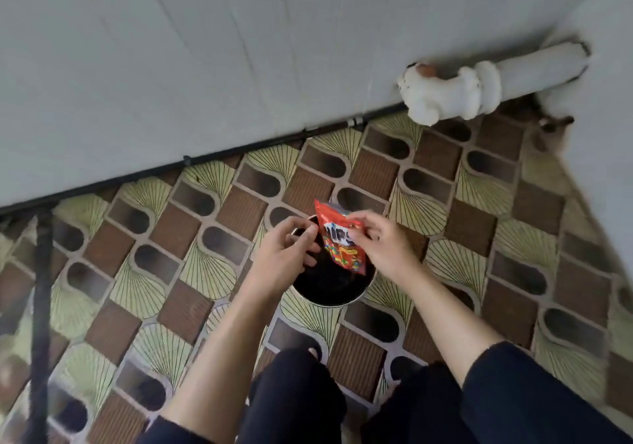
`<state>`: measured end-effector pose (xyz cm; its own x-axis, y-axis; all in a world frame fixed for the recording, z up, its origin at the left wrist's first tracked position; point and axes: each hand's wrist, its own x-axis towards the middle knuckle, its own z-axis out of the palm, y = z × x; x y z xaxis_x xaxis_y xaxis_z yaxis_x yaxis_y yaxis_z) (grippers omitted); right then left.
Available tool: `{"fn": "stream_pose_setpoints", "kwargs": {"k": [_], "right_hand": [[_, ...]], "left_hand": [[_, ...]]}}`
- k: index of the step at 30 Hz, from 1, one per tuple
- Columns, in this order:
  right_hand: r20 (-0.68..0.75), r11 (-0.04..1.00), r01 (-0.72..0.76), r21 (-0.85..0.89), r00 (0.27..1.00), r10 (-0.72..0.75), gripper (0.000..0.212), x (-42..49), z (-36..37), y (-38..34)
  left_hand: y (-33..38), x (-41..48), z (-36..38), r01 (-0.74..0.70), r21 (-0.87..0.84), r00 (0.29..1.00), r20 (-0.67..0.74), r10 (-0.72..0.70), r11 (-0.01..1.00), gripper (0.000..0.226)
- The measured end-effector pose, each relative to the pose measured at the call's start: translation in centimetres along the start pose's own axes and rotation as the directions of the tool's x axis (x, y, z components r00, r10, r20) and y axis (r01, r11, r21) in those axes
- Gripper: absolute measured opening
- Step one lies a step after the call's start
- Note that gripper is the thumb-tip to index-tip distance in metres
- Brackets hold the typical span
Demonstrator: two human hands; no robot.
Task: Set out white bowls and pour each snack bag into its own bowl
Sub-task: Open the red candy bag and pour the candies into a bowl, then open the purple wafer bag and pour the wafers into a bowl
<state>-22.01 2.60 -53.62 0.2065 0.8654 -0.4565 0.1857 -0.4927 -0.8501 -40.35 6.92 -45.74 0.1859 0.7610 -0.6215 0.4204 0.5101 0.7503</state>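
On a floor [370,169] patterned in brown and green stands a round bowl [329,304] with a pale rim and a dark inside. Just above it, two hands hold a red snack bag [344,248] upright, printed with small colourful shapes. The left hand [291,255] pinches the bag's left edge with curled fingers; the right hand [383,245] pinches its right side near the top. Whether the bag is torn open cannot be told. Behind, a black cable [239,149] runs along a grey wall [171,49], and a white pipe [479,84] lies at upper right.
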Motion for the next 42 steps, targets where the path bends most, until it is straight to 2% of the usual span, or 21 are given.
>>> {"fn": "stream_pose_setpoints", "kwargs": {"k": [2,6,13,17,21,24,27,32,37,42], "right_hand": [[0.020,1.000,-0.026,0.003,0.999,0.026,0.021,-0.3,0.1,-0.3],[-0.046,0.998,-0.056,0.033,0.997,0.057,0.017,-3.2,-1.8,-5.4],[-0.233,0.973,0.159,0.167,0.965,-0.118,0.018,-15.0,-11.0,-27.2],[-0.348,0.933,0.328,0.146,0.900,-0.262,0.022,-22.5,-16.9,-38.2],[-0.514,0.869,0.486,0.095,0.771,-0.375,0.018,-29.1,-22.6,-44.7],[-0.609,0.842,0.539,0.002,0.669,-0.426,0.015,-33.6,-26.4,-46.7],[-0.683,0.827,0.560,-0.046,0.586,-0.435,0.015,-37.5,-29.9,-46.9],[-0.772,0.801,0.588,-0.108,0.459,-0.440,0.012,-42.7,-35.3,-44.5],[-0.809,0.790,0.604,-0.104,0.410,-0.420,0.009,-45.5,-40.3,-41.7],[-0.829,0.796,0.601,-0.077,0.405,-0.386,0.009,-46.0,-44.4,-39.9]], "left_hand": [[-0.2,0.0,0.0,0.014,-0.001,1.000,-0.002,-0.014,1.000,0.017],[3.7,-3.1,-0.9,-0.019,0.006,1.000,0.025,0.019,1.000,0.018],[22.2,-15.5,-4.5,-0.278,0.011,0.952,0.133,0.274,0.960,0.014],[33.5,-22.9,-4.9,-0.481,-0.020,0.848,0.243,0.471,0.877,0.016],[41.5,-28.3,-3.1,-0.669,-0.089,0.682,0.319,0.658,0.738,0.014],[45.8,-31.7,-0.1,-0.767,-0.129,0.553,0.366,0.749,0.629,0.013],[48.5,-34.3,3.5,-0.812,-0.172,0.454,0.413,0.789,0.558,0.012],[51.0,-37.4,9.9,-0.853,-0.195,0.351,0.472,0.809,0.484,0.012],[52.4,-39.5,16.0,-0.857,-0.209,0.337,0.463,0.820,0.470,0.012],[53.4,-39.4,20.2,-0.854,-0.155,0.398,0.423,0.814,0.498,0.011]]}}
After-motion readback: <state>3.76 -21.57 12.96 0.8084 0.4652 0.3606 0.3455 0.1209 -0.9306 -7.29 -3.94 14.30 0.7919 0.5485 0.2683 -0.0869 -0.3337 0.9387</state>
